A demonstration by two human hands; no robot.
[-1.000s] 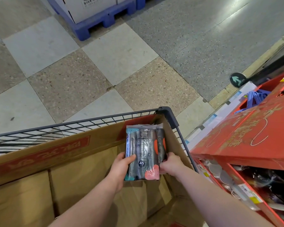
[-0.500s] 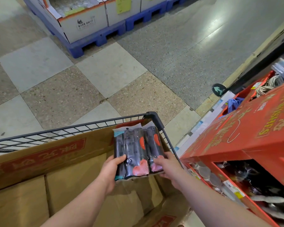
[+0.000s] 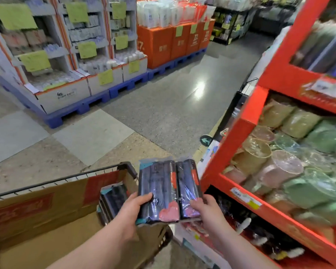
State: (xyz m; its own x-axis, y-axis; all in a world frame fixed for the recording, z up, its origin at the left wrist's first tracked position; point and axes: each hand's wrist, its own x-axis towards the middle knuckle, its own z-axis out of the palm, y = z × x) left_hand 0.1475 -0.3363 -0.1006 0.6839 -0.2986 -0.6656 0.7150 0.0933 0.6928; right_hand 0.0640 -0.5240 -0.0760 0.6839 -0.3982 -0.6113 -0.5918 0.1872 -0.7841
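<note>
Up from the cart [image 3: 124,166], the packs are parting: my left hand [image 3: 132,209] is clasping the left pack [image 3: 157,189] over the cart's corner, my right hand [image 3: 209,212] clasping the right pack [image 3: 188,183] just outside it, long axes pointing away from me.

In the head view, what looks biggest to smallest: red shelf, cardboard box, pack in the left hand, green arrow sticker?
1. red shelf
2. cardboard box
3. pack in the left hand
4. green arrow sticker, though it lies farther away.
</note>
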